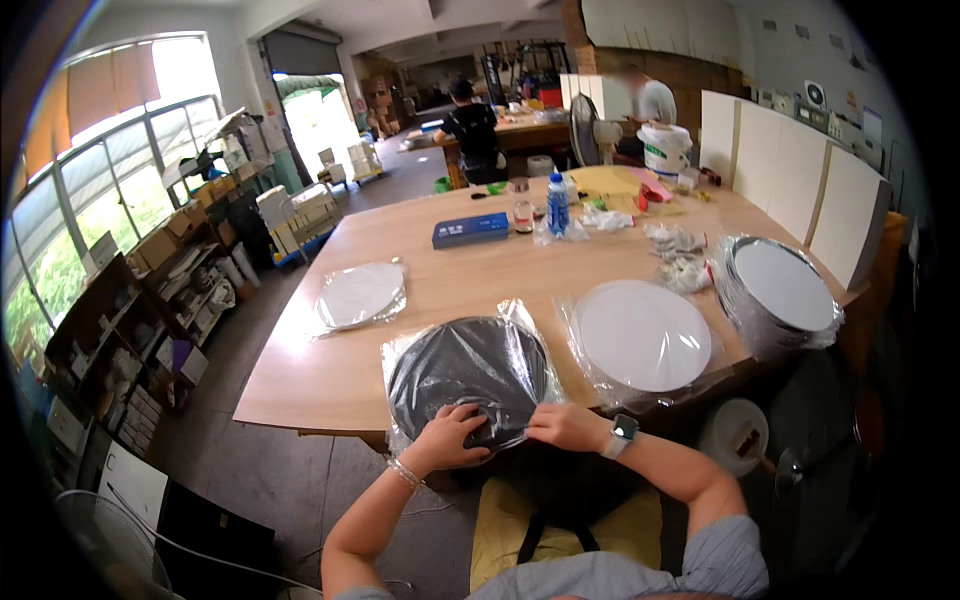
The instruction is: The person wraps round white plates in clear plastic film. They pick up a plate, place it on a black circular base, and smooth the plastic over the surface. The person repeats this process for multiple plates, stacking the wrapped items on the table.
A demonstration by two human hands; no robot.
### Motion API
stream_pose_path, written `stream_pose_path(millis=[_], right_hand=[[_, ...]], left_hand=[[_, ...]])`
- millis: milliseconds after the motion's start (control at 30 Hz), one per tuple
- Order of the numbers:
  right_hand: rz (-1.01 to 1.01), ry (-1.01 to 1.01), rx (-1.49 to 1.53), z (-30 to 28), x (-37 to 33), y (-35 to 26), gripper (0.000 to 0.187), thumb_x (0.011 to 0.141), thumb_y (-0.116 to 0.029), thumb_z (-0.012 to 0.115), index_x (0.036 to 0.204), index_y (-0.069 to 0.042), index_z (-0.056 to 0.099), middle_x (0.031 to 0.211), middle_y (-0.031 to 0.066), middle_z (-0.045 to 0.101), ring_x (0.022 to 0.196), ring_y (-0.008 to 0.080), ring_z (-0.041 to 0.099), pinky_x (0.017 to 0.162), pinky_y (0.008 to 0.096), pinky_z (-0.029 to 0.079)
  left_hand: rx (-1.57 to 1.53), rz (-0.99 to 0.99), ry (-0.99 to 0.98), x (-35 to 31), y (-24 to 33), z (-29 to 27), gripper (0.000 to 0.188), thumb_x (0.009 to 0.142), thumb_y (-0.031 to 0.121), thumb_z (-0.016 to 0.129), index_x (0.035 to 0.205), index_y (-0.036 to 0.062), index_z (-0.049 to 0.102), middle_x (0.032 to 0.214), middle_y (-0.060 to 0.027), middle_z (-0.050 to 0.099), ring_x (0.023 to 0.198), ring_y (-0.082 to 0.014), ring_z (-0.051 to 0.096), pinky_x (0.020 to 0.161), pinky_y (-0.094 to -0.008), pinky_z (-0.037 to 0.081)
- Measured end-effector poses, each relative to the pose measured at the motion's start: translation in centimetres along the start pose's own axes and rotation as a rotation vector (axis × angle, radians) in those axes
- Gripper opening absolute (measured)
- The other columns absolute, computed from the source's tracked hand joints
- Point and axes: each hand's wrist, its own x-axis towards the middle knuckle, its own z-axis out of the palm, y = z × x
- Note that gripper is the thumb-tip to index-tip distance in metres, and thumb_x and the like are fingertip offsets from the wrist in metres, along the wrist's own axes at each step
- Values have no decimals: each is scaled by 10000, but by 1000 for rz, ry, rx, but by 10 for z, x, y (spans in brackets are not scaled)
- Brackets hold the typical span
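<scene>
A round black disc (pixel 455 365) lies inside a clear plastic bag (pixel 520 315) at the table's near edge. On the near part of the disc my left hand (pixel 450 440) rests with its fingers spread, pressing on the film. My right hand (pixel 565 428) pinches the bag's near right edge between closed fingertips. Just to the right is a white disc (pixel 645 335) on clear film, and farther left a smaller white disc (pixel 362 293) sits in its own clear wrapping.
A stack of wrapped discs (pixel 780 290) stands at the table's right edge. Beyond lie white gloves (pixel 680 258), a blue box (pixel 470 230), a blue bottle (pixel 557 205) and a jar (pixel 522 207). White panels (pixel 780 165) line the right side. Two people work farther back, near a fan (pixel 585 130).
</scene>
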Motion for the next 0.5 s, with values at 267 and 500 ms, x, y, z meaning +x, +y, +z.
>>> stream_pose_path(millis=[267, 500], right_hand=[[173, 75, -139, -26, -5, -16, 512, 765, -135, 608, 1252, -40, 480, 1209, 70, 558, 1143, 253, 494, 905, 351, 420], [310, -63, 60, -32, -61, -42, 279, 786, -101, 596, 1054, -26, 584, 1118, 109, 572, 1033, 238, 551, 867, 333, 470]], left_hand=[[36, 61, 59, 0, 7, 7, 571, 769, 389, 654, 1228, 73, 533, 1310, -152, 453, 1153, -377, 428, 966, -429, 398], [43, 14, 81, -1, 16, 4, 542, 756, 317, 695, 1211, 66, 542, 1300, -152, 452, 1164, -385, 419, 969, -431, 397]])
